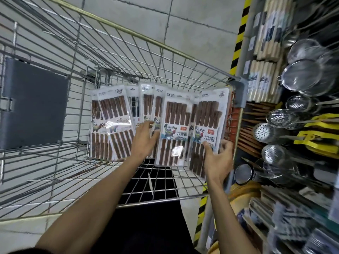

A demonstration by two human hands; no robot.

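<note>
Chopstick packs upright in cart point(183, 54)
My right hand point(218, 162) pinches the rightmost pack point(209, 114), thumb in front; my left hand point(145, 138) rests straight-fingered on the middle packs point(157, 105).

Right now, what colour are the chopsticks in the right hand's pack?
Dark reddish brown; the chopsticks show best in the head view.

Glossy plastic chopstick packs point(173, 125), wire-metal cart point(128, 57)

Overlapping chopstick packs point(174, 129) in cart point(45, 99)
</note>
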